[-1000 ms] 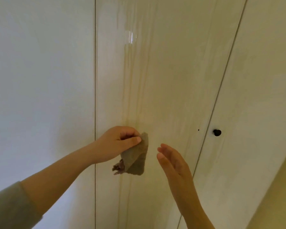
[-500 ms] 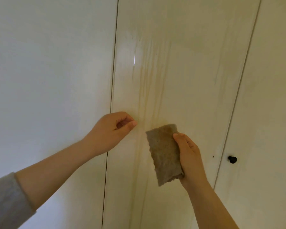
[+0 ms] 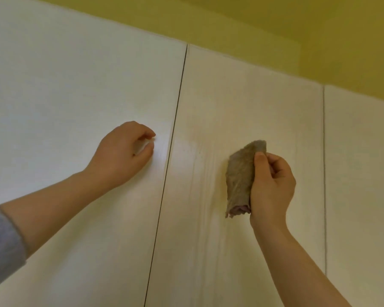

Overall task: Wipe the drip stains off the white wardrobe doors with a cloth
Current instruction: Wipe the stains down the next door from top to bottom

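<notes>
1. Yellow wall (image 3: 297, 29) runs above three white doors, and I am looking up at their upper part.
2. My right grip (image 3: 273, 185) is curled round the cloth (image 3: 239, 173), thumb across its front. It holds the folded brown wad upright at the middle door (image 3: 242, 103); I cannot tell whether the cloth touches.
3. My left grip (image 3: 122, 154) holds nothing, its fingers curled in. It sits at the left door (image 3: 64, 96), just beside the seam.
4. Faint yellowish stains (image 3: 206, 185) run down the middle door, left of the cloth and below it.
5. I judge the step in hand to be starting a wipe high on the middle door, with the streaks not yet cleared.
6. Next calls for pressing the cloth flat, then drawing it down along the streaks with firm, even pressure.
</notes>
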The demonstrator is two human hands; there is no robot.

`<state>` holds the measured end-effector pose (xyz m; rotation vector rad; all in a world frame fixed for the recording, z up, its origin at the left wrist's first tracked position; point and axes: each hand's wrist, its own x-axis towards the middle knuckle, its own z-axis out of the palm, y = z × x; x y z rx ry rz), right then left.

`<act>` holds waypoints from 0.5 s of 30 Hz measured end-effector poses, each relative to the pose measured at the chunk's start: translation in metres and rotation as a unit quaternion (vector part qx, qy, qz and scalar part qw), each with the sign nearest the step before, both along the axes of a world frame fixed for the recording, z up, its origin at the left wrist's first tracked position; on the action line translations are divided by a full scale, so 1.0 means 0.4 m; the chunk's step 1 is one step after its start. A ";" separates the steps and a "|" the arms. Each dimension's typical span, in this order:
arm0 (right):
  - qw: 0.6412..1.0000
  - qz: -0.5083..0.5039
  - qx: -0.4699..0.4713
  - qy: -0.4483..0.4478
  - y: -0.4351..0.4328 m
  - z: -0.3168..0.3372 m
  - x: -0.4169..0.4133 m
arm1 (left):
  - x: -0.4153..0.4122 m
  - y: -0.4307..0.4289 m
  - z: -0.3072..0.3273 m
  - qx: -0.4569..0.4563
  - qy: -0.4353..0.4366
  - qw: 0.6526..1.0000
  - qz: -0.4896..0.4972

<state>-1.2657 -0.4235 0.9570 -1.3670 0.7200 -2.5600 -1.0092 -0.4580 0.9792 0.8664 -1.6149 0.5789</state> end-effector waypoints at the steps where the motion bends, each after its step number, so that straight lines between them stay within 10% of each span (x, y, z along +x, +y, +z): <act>1: 1.000 -0.007 -0.017 -0.007 -0.015 0.033 0.005 | 0.003 -0.007 0.026 -0.023 -0.003 1.000 0.016; 9: 0.960 -0.161 -0.227 0.031 -0.101 0.322 0.061 | 0.014 -0.101 0.207 -0.131 0.001 0.977 0.170; 15: 0.913 -0.309 -0.219 0.153 -0.227 0.531 0.097 | 0.015 -0.150 0.205 -0.175 0.011 0.968 0.178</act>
